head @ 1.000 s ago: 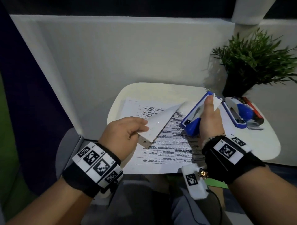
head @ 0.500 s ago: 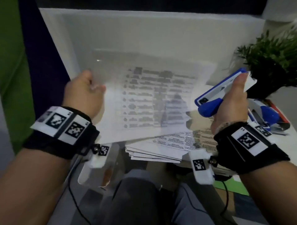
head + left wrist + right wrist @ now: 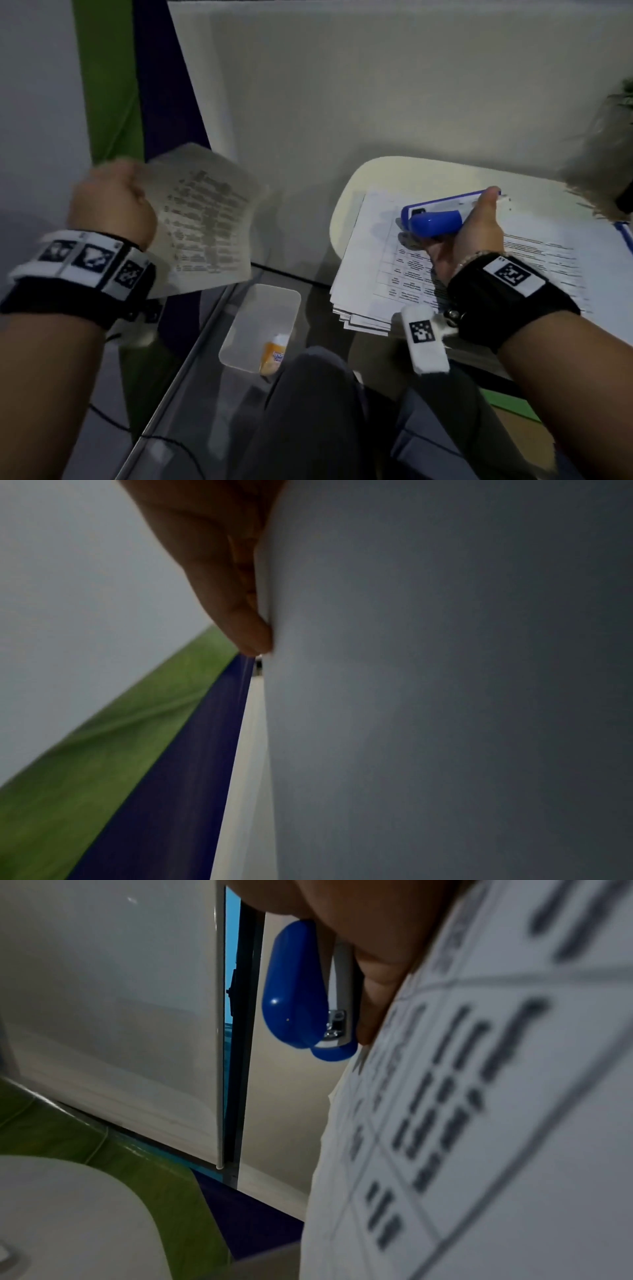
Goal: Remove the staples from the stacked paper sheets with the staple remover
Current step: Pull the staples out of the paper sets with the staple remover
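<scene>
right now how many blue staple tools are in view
1: the staple remover, gripped by the right hand over the paper stack. A blue sliver at the head view's right edge might be another, cut off.

Lower left of frame, behind left hand (image 3: 111, 205): broad black fabric left wristband (image 3: 68, 301) topped with a row of white plates (image 3: 85, 260), each printed with a black square-pattern marker. Just beneath, small white left camera housing (image 3: 137, 334), blurred; thin black cable (image 3: 109, 418) trailing toward bottom edge. Right of frame, behind right hand (image 3: 476, 233): matching black right wristband (image 3: 513, 308) with a single white marker plate (image 3: 512, 275); pale beaded bracelet (image 3: 474, 258) along its upper edge; metal screw (image 3: 452, 313) at the joint to a rounded white right camera housing (image 3: 424, 339), also marked with a black square pattern. Lower centre: dark grey trousers (image 3: 308, 411).
</scene>
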Demonstrator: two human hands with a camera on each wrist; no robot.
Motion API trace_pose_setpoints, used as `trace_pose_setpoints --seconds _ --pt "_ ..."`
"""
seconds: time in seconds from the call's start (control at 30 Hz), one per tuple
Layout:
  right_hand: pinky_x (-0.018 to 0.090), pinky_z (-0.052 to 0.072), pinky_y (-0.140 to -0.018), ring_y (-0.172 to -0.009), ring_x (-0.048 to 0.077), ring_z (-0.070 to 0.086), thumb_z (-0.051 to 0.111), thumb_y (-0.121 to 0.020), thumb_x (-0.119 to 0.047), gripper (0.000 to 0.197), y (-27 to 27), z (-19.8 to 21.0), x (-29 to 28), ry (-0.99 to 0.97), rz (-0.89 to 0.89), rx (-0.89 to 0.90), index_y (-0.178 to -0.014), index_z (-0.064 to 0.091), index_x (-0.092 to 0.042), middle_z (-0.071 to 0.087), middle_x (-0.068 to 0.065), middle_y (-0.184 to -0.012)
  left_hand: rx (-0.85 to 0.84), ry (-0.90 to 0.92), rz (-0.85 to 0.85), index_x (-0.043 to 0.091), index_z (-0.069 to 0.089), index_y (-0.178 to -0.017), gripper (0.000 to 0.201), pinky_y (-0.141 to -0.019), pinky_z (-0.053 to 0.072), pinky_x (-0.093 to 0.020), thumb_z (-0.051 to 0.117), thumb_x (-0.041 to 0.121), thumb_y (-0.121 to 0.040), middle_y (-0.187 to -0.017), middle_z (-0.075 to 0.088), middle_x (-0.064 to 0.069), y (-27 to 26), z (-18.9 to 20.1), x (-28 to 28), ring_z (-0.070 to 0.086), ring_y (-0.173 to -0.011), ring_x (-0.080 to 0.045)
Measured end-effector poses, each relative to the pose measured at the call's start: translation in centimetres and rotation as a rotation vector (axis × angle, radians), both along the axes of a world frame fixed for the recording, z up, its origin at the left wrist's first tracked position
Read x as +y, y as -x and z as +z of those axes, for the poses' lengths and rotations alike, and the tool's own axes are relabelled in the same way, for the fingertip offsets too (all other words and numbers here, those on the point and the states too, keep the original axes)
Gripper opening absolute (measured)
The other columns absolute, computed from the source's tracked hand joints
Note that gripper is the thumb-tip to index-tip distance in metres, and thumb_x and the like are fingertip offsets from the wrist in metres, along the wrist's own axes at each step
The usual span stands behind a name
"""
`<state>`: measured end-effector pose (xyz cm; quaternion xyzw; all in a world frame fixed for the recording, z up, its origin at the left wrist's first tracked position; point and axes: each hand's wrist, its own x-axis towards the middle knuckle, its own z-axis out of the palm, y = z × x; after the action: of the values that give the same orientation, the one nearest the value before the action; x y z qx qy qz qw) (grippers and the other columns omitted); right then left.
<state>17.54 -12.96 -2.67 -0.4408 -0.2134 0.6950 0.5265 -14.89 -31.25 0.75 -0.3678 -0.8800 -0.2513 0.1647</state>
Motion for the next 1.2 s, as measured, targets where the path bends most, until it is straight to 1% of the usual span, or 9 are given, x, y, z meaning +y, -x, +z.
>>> trace_pose_setpoints --seconds 0.1,0.2,0.4,0.63,0.73,0.83,0.93,1.07,1.2 --pt "0.051 0.058 -0.060 -0.058 0.022 0.071 0.040 -0.095 -0.055 0.039 0.0 -0.2 -0.1 -0.004 -0.006 0.031 -0.102 0.047 -0.018 0.067 0.006 -0.078 -0.154 0.209 -0.027 0.001 0.053 -0.125 0.043 -0.086 0.038 -0.041 0.041 -0.009 -0.085 -0.119 0.051 -0.028 -2.7 -3.0 0.0 0.049 -0.104 -0.041" --pt "0.057 0.057 -0.071 -0.078 0.027 0.072 0.042 -0.095 -0.054 0.034 0.2 -0.3 -0.1 -0.009 -0.014 0.060 -0.097 0.047 -0.021 0.066 0.008 -0.093 -0.266 0.307 -0.087 0.002 0.055 -0.124 0.045 -0.089 0.037 -0.037 0.042 -0.012 -0.083 -0.118 0.051 -0.028 -1.8 -6.7 0.4 0.050 -0.105 -0.039" --pt "0.048 0.059 -0.063 -0.056 0.021 0.071 0.040 -0.096 -0.053 0.034 0.3 -0.2 -0.5 -0.035 -0.019 0.044 -0.094 0.049 -0.020 0.064 0.006 -0.090 -0.318 0.475 -0.070 0.007 0.063 -0.110 0.041 -0.079 0.046 -0.039 0.045 -0.012 -0.078 -0.108 0.049 -0.023 -1.2 -11.9 0.1 0.052 -0.094 -0.036" --pt "0.049 0.059 -0.070 -0.085 0.025 0.071 0.045 -0.094 -0.053 0.035 0.5 -0.2 -0.5 -0.017 -0.038 0.050 -0.095 0.052 -0.019 0.067 0.007 -0.099 -0.506 0.617 -0.006 0.015 0.043 -0.138 0.053 -0.086 0.044 -0.035 0.053 0.005 -0.087 -0.135 0.038 -0.021 -1.3 -13.8 1.0 0.050 -0.110 -0.036" --pt "0.049 0.059 -0.070 -0.088 0.027 0.070 0.046 -0.093 -0.054 0.036 0.4 -0.1 -0.4 0.005 -0.034 0.061 -0.095 0.052 -0.019 0.066 0.008 -0.099 -0.524 0.502 -0.007 0.015 0.033 -0.143 0.063 -0.094 0.042 -0.039 0.061 0.021 -0.087 -0.146 0.025 -0.016 -3.0 -12.8 2.4 0.045 -0.119 -0.037" --pt "0.048 0.058 -0.065 -0.090 0.031 0.069 0.047 -0.092 -0.056 0.046 -0.5 0.1 -0.3 0.019 -0.001 0.136 -0.112 0.052 -0.015 0.065 0.012 -0.106 -0.439 0.280 -0.156 0.014 0.043 -0.136 0.053 -0.097 0.040 -0.037 0.062 0.022 -0.086 -0.141 0.035 -0.013 -5.9 -9.4 4.8 0.047 -0.118 -0.031" --pt "0.051 0.057 -0.075 -0.094 0.029 0.070 0.046 -0.090 -0.058 0.054 -2.9 0.3 -0.1 -0.026 -0.006 0.179 -0.123 0.053 -0.015 0.067 0.012 -0.114 -0.390 0.174 -0.319 0.017 0.054 -0.126 0.040 -0.096 0.041 -0.033 0.060 0.028 -0.088 -0.131 0.049 -0.008 -9.3 -5.3 7.9 0.053 -0.113 -0.024" --pt "0.045 0.057 -0.075 -0.097 0.024 0.069 0.044 -0.090 -0.061 0.044 -7.1 0.5 -0.1 -0.044 -0.068 0.057 -0.109 0.057 -0.024 0.068 0.004 -0.112 -0.390 0.276 -0.477 0.016 0.057 -0.124 0.039 -0.094 0.040 -0.027 0.058 0.034 -0.089 -0.123 0.058 -0.005 -13.2 -1.9 12.4 0.055 -0.111 -0.022" --pt "0.044 0.057 -0.071 -0.096 0.024 0.068 0.042 -0.091 -0.062 0.039 -9.8 0.2 -0.4 -0.011 -0.125 -0.046 -0.100 0.054 -0.026 0.066 0.001 -0.106 -0.237 0.531 -0.597 0.019 0.041 -0.138 0.057 -0.107 0.033 -0.033 0.057 0.040 -0.088 -0.141 0.044 -0.004 -15.2 -1.1 17.4 0.043 -0.127 -0.023"
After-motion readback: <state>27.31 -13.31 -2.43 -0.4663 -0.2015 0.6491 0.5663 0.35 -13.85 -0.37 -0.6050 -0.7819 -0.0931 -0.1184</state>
